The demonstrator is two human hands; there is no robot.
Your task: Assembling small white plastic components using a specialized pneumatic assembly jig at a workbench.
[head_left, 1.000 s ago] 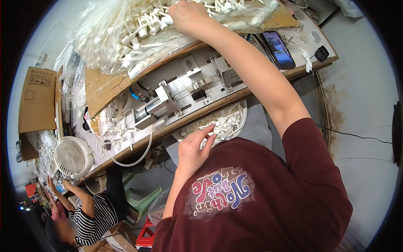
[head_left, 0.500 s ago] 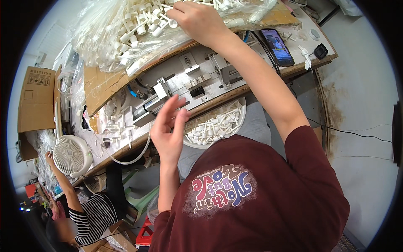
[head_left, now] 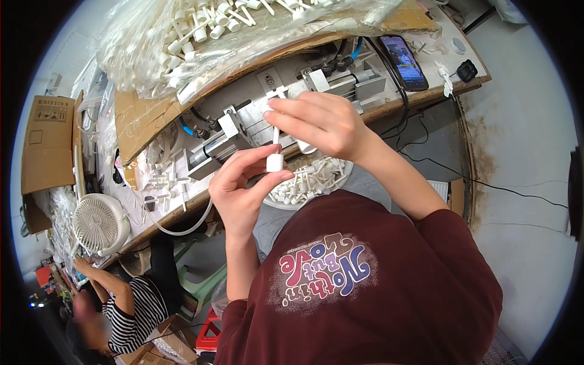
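My left hand is closed, pinching a white cap with a thin stem between thumb and fingertips, the stem pointing up and away. My right hand is closed at the far end of that stem, its fingertips covering the tip. Under its curled fingers sticks out another white capped piece, partly hidden. Both hands are in front of a metal bench fixture with cylinders, whose middle they partly cover. Below them, a round white tub holds many similar white pieces.
A heap of white capped stems lies on clear plastic film over cardboard behind the fixture. A phone rests at the right. At the left are a white fan, a hose and a person in a striped top.
My right hand has come back from the heap to my left hand, bringing white pieces. My left hand has gone from loosely open to pinching a white cap.
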